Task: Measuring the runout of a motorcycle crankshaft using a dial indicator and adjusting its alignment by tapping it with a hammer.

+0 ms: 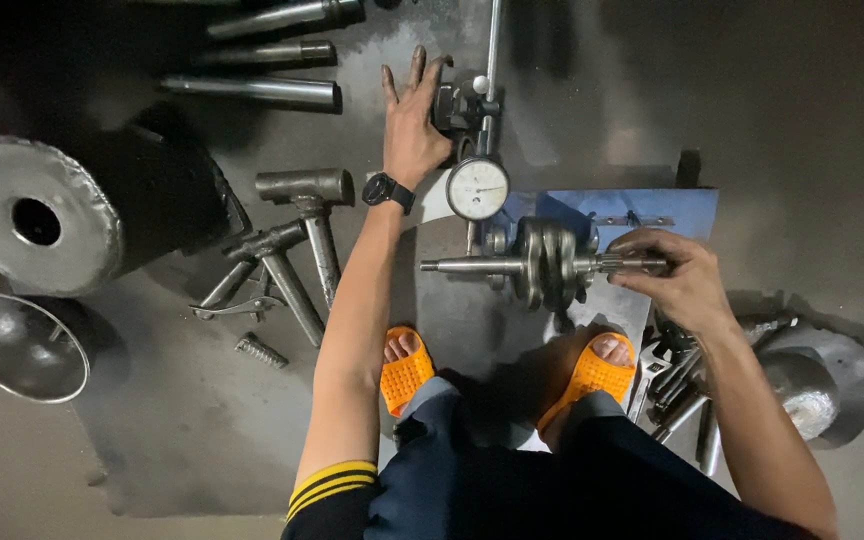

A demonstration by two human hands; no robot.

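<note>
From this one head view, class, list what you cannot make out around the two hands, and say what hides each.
- Head view: the dial gauge reading is too small to tell.
- Head view: the gauge stand base is hidden under the left hand.
- Head view: the right shaft end of the crankshaft is covered by the right hand.
- Head view: the tools lower right are dark, partly behind the right arm.

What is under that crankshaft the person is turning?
Under the crankshaft lies a blue stand on the metal floor plate. Its supports are mostly covered by the crank webs and the right hand.
</note>
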